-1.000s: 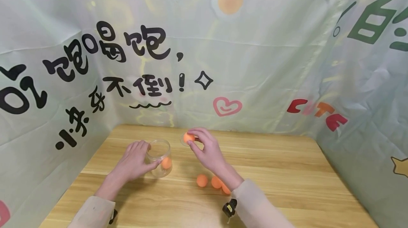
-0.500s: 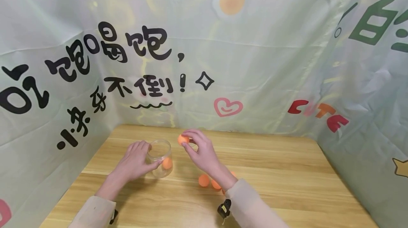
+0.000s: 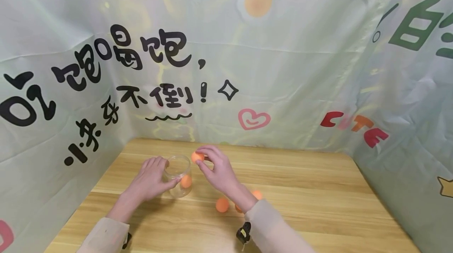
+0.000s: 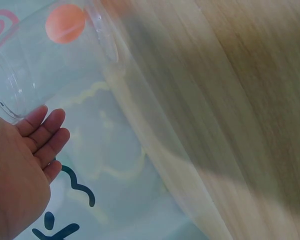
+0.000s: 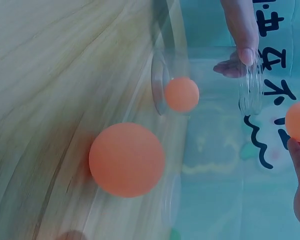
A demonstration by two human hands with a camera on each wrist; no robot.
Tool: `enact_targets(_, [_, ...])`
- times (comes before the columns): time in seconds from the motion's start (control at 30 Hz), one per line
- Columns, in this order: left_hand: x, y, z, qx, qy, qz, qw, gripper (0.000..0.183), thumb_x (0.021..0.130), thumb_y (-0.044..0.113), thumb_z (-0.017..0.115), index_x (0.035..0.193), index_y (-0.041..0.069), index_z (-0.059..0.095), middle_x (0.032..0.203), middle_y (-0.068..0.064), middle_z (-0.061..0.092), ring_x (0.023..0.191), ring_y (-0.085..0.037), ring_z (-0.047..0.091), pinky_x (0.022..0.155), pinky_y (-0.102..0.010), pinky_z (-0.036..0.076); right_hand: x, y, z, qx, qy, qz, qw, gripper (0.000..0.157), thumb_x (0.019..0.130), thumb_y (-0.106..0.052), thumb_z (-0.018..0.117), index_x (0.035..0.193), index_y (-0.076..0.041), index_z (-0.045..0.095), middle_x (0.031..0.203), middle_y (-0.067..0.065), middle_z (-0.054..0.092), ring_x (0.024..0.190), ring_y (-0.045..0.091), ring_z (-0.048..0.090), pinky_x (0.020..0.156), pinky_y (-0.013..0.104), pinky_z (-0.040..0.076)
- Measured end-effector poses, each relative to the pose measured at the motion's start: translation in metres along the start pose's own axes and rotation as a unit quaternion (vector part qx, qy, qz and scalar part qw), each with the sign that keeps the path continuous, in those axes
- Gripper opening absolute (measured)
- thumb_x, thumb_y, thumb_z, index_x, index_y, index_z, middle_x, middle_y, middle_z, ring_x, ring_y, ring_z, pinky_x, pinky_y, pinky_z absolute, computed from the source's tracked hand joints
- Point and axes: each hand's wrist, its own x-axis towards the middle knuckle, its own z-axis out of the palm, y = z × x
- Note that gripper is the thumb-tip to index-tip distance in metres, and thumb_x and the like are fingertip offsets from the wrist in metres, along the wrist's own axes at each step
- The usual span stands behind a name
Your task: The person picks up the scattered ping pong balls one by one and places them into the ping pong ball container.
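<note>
A clear jar (image 3: pixel 178 188) stands upright on the table with one orange ball (image 5: pixel 182 94) inside, near its base. My left hand (image 3: pixel 150 174) grips the jar close to its rim, thumb on the near side and fingers on the far side. Just right of the jar's mouth, my right hand (image 3: pixel 219 168) pinches a second orange ball (image 3: pixel 197 157) between thumb and fingertips. That held ball is also at the right edge of the right wrist view. Loose orange balls lie on the table below my right forearm, one of them (image 3: pixel 222 205) fully visible and others partly hidden.
A clear, flat round piece (image 5: pixel 171 202), perhaps a lid, lies on the table in the right wrist view. The wooden table (image 3: pixel 301 190) is bounded by printed cloth (image 3: pixel 290 87) at the back and both sides.
My right hand has moved left with its ball, closer to the jar's mouth. The loose balls have shifted, and one now shows right of my right wrist. My left hand stays on the jar.
</note>
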Motion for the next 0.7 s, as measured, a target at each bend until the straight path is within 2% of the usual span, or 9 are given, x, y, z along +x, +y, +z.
enact_targets(0.27, [0.000, -0.001, 0.001, 0.001, -0.001, 0.000, 1.0000, 0.070, 0.089, 0.064, 0.070, 0.114, 0.000, 0.061, 0.105, -0.007, 0.058, 0.109, -0.033, 0.055, 0.108, -0.057, 0.039, 0.003, -0.002, 0.008, 0.016, -0.015, 0.016, 1.000, 0.026, 0.096, -0.005, 0.074, 0.121, 0.002, 0.067, 0.124, 0.014, 0.066, 0.117, 0.028, 0.065, 0.094, 0.025, 0.057])
enact_targets(0.43, [0.000, 0.000, 0.000, -0.001, -0.001, -0.001, 1.0000, 0.070, 0.089, 0.065, 0.069, 0.113, 0.000, 0.061, 0.104, -0.006, 0.058, 0.107, -0.032, 0.054, 0.107, -0.057, 0.039, 0.004, -0.002, 0.014, 0.021, -0.021, 0.017, 0.999, 0.026, 0.096, -0.003, 0.073, 0.120, 0.004, 0.067, 0.124, 0.018, 0.066, 0.118, 0.030, 0.063, 0.094, 0.025, 0.057])
enact_targets(0.7, [0.001, -0.001, 0.002, 0.000, 0.003, 0.000, 1.0000, 0.065, 0.089, 0.060, 0.073, 0.111, 0.000, 0.061, 0.103, -0.007, 0.058, 0.108, -0.033, 0.055, 0.108, -0.058, 0.039, 0.007, -0.005, 0.027, 0.022, -0.035, 0.017, 0.999, 0.027, 0.097, -0.004, 0.072, 0.121, 0.005, 0.066, 0.125, 0.017, 0.066, 0.117, 0.030, 0.066, 0.094, 0.026, 0.057])
